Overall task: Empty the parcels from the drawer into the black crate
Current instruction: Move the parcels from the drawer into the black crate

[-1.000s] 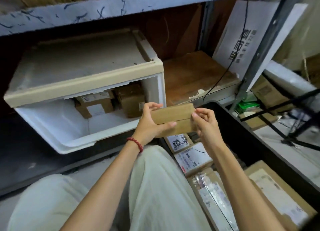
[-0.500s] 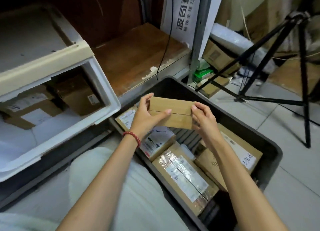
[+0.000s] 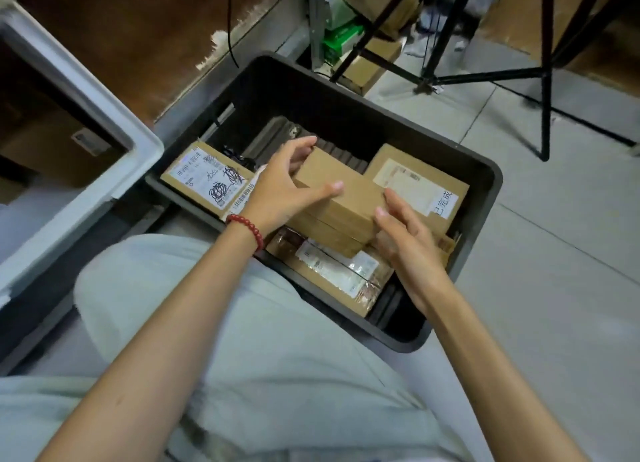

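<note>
Brown plain parcel (image 3: 341, 188) is down inside black crate (image 3: 486, 174), atop other parcels incl. taped parcel (image 3: 332, 271); can't tell if it's fully set down. L hand (image 3: 284, 188) grips it: thumb over top, fingers curled round far end. R hand (image 3: 408, 243) is relaxed w/ straight fingers, tips just touching parcel's near-right end. Scribbled-label parcel (image 3: 207, 177) lies at crate's left end, white-label parcel (image 3: 419, 181) at right. White drawer (image 3: 104, 115) sits to the left w/ a cardboard box (image 3: 45, 150) inside. Tripod legs (image 3: 485, 77) stand on tiled floor (image 3: 554, 254) beyond.
</note>
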Demonstrator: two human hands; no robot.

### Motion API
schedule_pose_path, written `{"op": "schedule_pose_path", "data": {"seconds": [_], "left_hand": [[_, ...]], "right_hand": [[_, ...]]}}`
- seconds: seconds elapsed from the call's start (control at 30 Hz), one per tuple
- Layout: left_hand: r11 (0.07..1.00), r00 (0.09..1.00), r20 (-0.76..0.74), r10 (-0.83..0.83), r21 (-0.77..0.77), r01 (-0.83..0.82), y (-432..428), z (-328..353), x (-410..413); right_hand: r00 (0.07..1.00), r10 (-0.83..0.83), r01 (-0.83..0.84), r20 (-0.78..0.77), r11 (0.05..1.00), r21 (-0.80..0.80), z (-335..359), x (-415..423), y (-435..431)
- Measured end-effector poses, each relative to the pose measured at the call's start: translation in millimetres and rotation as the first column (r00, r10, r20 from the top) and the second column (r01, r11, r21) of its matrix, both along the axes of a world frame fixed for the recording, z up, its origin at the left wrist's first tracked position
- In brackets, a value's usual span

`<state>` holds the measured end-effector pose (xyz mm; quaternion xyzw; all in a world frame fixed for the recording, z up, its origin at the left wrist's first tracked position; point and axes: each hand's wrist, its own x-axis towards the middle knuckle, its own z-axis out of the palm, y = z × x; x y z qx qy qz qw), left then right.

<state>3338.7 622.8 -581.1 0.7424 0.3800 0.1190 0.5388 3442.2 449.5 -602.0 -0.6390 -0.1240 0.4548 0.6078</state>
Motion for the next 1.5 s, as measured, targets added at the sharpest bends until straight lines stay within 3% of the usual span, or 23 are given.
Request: {"op": "schedule_pose_path", "data": {"seconds": [0.37, 0.53, 0.73, 0.83, 0.97, 1.23, 1.37, 1.5], "left_hand": [[0.98, 0.959, -0.203, -0.196, -0.015, 0.197, -12, -20, -17], [0.958, 0.927, -0.289, -0.238, 0.09, 0.274, -5, -28, -18], [0.909, 0.854, -0.479, -0.2, 0.235, 0.344, 5, -25, -27], [0.831, 0.769, -0.623, -0.145, 0.346, 0.436, 5, -21, -32], [0.747, 0.75, -0.66, -0.048, 0.475, 0.466, 8, -18, -33], [0.748, 0.677, -0.735, -0.034, 0.431, 0.505, 11, -20, -36], [0.776, 0.685, -0.729, 0.003, 0.433, 0.458, 18, -19, -43], [0.741, 0.729, -0.662, 0.173, 0.575, 0.347, 31, -5, -61]], "right_hand": [[0.998, 0.017, -0.01, 0.058, 0.993, -0.114, -20, -11, -19], [0.987, 0.09, -0.062, 0.135, 0.977, -0.203, -35, -22, -15], [0.954, 0.129, -0.067, 0.27, 0.971, -0.23, -42, -27, -6], [0.931, 0.208, -0.134, 0.301, 0.959, -0.25, -40, -25, -2], [0.89, 0.245, -0.146, 0.384, 0.952, -0.269, -38, -26, 3], [0.814, 0.308, -0.186, 0.494, 0.942, -0.28, -38, -25, 9], [0.695, 0.429, -0.245, 0.577, 0.896, -0.37, -35, -18, 11], [0.375, 0.577, -0.286, 0.725, 0.817, -0.501, -21, -12, 29]]}}
